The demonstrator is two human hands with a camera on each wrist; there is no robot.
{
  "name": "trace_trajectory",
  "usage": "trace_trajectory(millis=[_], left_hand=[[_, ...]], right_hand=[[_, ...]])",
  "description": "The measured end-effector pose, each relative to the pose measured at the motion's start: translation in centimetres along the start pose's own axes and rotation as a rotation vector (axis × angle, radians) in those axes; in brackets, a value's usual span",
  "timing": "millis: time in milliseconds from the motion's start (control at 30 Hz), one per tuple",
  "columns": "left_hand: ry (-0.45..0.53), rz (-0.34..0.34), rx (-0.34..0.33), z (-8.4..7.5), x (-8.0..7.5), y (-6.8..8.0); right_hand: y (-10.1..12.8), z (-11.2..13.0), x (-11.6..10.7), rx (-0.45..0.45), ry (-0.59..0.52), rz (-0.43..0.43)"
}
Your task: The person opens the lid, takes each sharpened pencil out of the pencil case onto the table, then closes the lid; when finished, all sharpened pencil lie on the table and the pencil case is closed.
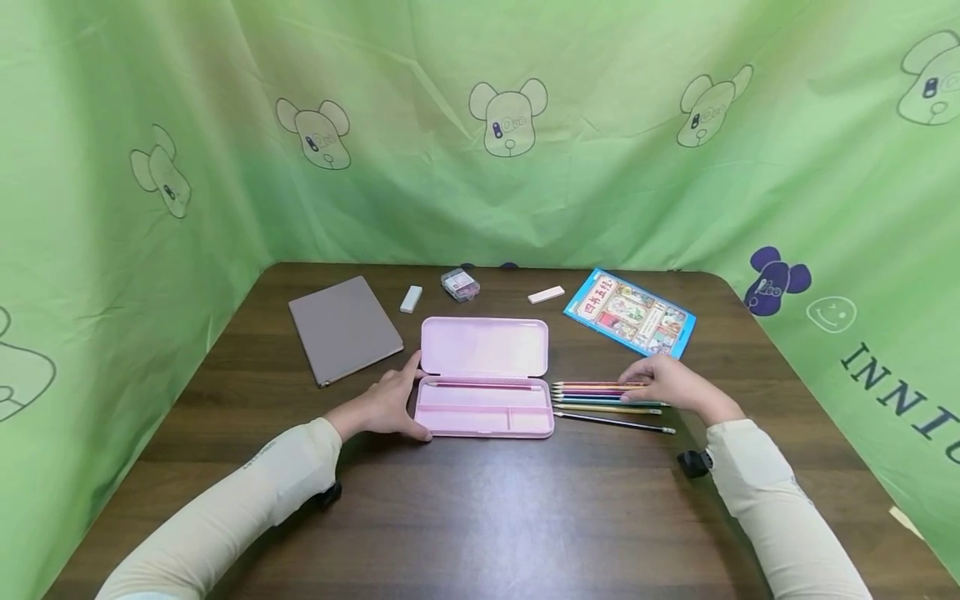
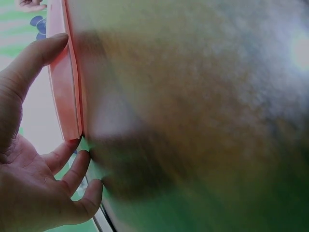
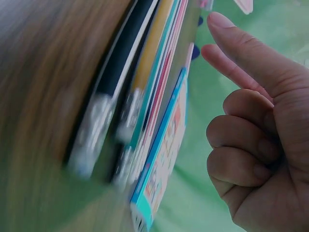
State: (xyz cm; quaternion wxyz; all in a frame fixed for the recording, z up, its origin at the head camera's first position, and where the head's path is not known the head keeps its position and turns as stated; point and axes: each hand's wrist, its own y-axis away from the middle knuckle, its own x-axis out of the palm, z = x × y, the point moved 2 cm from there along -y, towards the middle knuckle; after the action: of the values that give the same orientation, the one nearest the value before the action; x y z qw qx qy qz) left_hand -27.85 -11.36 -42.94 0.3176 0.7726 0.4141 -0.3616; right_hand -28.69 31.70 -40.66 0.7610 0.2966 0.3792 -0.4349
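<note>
A pink pencil case (image 1: pixel 480 422) lies with its lid folded back, a reddish pencil (image 1: pixel 483 386) in its long rear compartment. My left hand (image 1: pixel 387 404) holds the left end of the case. In the left wrist view its thumb (image 2: pixel 53 47) is on the front wall and the forefinger at the corner. Several pencils (image 1: pixel 606 408) lie side by side to the right of the case, a black pencil (image 1: pixel 615 422) nearest me. Over them is my right hand (image 1: pixel 671 385), thumb and forefinger extended and apart, nothing between them, other fingers bent in the right wrist view.
A grey notebook (image 1: pixel 345 329) lies at the back left. Along the back are a white block (image 1: pixel 411 299), a small clear plastic box (image 1: pixel 460 284) and a pale pink bar (image 1: pixel 546 294). A blue-edged picture book (image 1: pixel 630 312) lies behind the pencils. Green printed cloth (image 1: pixel 450 208) hangs around the table.
</note>
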Motion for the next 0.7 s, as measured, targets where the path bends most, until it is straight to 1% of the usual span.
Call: trace_trajectory(millis=[200, 333, 433, 567, 700], left_hand=[[0.003, -0.003, 0.0, 0.1, 0.0, 0.1], [-0.002, -0.01, 0.001, 0.1, -0.2, 0.2], [-0.003, -0.009, 0.001, 0.0, -0.2, 0.2], [0.006, -0.005, -0.002, 0.0, -0.2, 0.2], [0.018, -0.008, -0.001, 0.0, 0.0, 0.3]], right_hand=[[-1.9, 1.8, 0.6, 0.004, 0.014, 0.027], [-3.5, 3.6, 1.2, -0.052, 0.013, 0.013], [-4.7, 5.0, 2.0, -0.136, 0.005, 0.017], [-6.2, 6.9, 3.3, -0.212, -0.009, 0.064], [-7.1, 8.2, 4.7, -0.238, -0.013, 0.114]])
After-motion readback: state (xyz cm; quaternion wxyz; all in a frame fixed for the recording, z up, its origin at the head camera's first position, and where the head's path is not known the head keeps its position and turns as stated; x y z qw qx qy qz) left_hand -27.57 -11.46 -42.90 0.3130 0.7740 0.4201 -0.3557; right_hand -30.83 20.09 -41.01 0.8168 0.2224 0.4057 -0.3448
